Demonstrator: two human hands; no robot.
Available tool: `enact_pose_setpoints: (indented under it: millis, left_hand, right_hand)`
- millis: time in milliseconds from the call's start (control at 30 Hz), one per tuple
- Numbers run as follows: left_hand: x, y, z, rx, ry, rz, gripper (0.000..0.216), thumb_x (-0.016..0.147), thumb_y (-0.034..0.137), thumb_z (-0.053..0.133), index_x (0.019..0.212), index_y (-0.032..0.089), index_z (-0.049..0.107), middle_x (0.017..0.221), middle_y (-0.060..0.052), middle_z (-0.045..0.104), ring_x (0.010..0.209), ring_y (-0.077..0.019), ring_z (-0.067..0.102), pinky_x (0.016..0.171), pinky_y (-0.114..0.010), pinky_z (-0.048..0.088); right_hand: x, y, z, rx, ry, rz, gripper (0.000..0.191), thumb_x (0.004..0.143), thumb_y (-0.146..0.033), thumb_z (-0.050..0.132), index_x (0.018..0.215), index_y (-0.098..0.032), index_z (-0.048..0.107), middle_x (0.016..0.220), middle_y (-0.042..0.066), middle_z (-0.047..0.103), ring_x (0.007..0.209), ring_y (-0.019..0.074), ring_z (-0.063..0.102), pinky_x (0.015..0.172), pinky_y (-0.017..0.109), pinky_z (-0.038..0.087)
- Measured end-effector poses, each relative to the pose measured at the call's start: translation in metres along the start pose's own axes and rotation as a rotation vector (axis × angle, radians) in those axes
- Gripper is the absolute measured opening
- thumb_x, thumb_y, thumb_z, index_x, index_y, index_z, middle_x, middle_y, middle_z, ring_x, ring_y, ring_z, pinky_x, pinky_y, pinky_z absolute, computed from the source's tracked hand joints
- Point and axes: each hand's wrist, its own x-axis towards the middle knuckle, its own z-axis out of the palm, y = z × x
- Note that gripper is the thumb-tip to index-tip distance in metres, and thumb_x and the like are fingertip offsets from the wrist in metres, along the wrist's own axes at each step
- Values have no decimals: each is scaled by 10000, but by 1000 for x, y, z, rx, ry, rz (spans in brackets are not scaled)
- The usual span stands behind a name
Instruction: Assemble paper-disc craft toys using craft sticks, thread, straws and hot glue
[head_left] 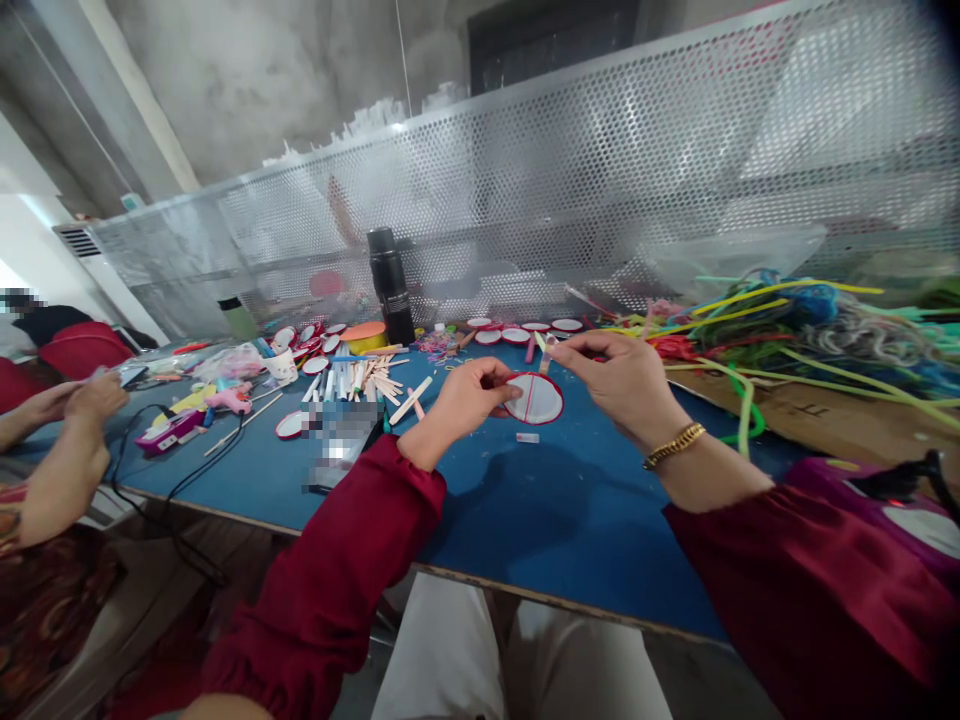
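My left hand (469, 400) is closed on the left edge of a round white disc (538, 400) with a red rim and a thin red line across its middle. The disc is tilted above the blue table. Beside its upper right edge, my right hand (619, 370) pinches a short, pale, flat stick (544, 362), whose lower end is close to the rim; whether they touch, I cannot tell. On the table just below the disc lies a small white tube-like piece (527, 438) with a reddish end.
White and wooden sticks (367, 378) lie left of my hands. Behind stand a black bottle (391, 290) and several discs (516, 336). Colourful yarn and pipe cleaners (810, 320) are piled on cardboard (817, 408) at right. Another person's hands (94, 395) are at far left.
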Motion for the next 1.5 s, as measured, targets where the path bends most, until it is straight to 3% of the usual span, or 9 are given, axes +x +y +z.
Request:
enact_pose_setpoints:
  millis: [667,1500]
  left_hand:
    - [4,-6,0,30,6,39,219,772,189,803,805,140,593,724,26,606,630,-100,629,623,-261,578]
    - [4,-6,0,61,31,42,175,793,147,758,790,142,584,715,25,592,615,-98,623,611,-265,578]
  right_hand:
    - [-2,-4,3,-35,-43,-189,202,810,-437,728,731,-255,763,806,27,749,794,211,674,768,363,517]
    - [-4,-1,6,-25,-47,-184,202,831,-440,738,744,-260,771,807,24,747,812,212,681,802,369,529]
